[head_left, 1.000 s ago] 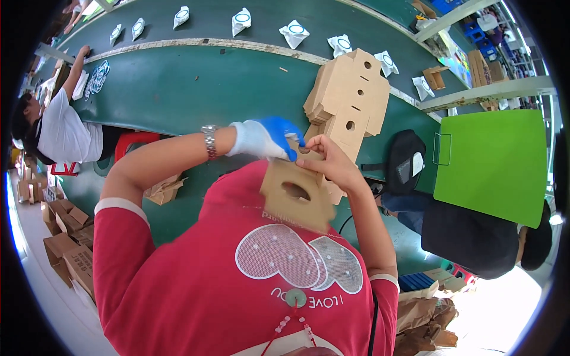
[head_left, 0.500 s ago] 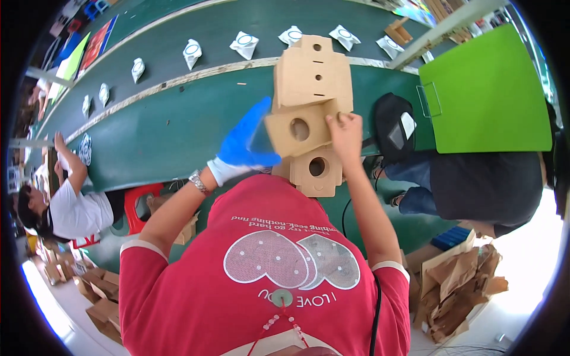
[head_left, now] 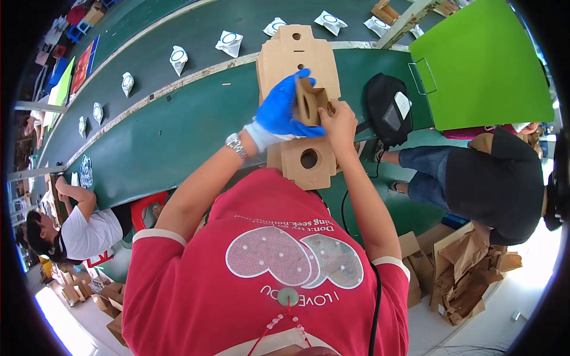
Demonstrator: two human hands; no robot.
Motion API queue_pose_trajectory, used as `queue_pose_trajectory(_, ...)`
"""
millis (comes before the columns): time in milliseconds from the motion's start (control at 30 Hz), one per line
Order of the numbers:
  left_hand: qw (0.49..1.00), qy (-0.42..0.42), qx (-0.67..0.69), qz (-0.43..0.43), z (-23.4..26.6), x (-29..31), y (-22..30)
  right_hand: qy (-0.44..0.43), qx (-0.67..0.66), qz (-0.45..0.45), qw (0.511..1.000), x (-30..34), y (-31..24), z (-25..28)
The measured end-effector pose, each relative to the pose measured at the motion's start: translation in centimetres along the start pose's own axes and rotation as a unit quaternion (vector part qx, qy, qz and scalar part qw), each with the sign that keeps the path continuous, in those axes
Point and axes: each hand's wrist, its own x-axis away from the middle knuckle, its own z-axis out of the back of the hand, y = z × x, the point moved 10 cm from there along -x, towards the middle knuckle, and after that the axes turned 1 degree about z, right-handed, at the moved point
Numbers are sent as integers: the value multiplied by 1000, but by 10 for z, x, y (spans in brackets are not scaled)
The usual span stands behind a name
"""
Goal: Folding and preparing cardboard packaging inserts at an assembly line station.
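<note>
A small brown cardboard insert (head_left: 306, 102) is partly folded up between my hands, its panels standing at an angle. My left hand (head_left: 284, 111), in a blue-coated glove, is closed round its left side, fingers at the far end and thumb at the near end. With bare fingers, my right hand (head_left: 339, 126) pinches the right edge. Beneath and beyond lies a stack of flat die-cut cardboard blanks (head_left: 297, 52) with small holes. Nearer to me, a cardboard panel with a round hole (head_left: 307, 169) projects over the table edge.
White wrapped packages (head_left: 229, 43) stand in a row on the dark belt (head_left: 202, 35) beyond the green table (head_left: 196, 113). Right of my hands are a black bag (head_left: 389, 113) and a green board (head_left: 484, 65). Co-workers sit left and stand right; torn cardboard (head_left: 469, 273) lies at lower right.
The insert has gone from a broad, nearly flat face to folded, angled panels. My left hand has moved right and closed on it, having been spread beside it. The whole view has shifted slightly.
</note>
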Motion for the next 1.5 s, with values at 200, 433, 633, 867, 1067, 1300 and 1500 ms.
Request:
queue_pose_trajectory(200,997,68,30,26,8,23,-15,-32,12,14,999,-8,-14,-5)
queue_pose_trajectory(433,977,67,-201,9,5,43,25,-112,-12,165,980,-19,-34,-19)
queue_pose_trajectory(633,987,21,-158,-20,27,58,-2,-235,-163,278,917,9,-75,-41)
queue_pose_trajectory(867,979,-55,-191,-51,15,44,-29,-354,-383,97,847,7,-36,-36)
queue_pose_trajectory(1067,975,-126,-182,22,6,38,-52,-322,-329,101,882,47,-39,-5)
queue_pose_trajectory(1300,968,-150,-191,63,-11,27,-62,-129,-29,203,970,25,-46,-16)
queue_pose_trajectory(1500,963,-127,-226,74,-6,28,-63,-153,-63,174,971,22,-49,-24)
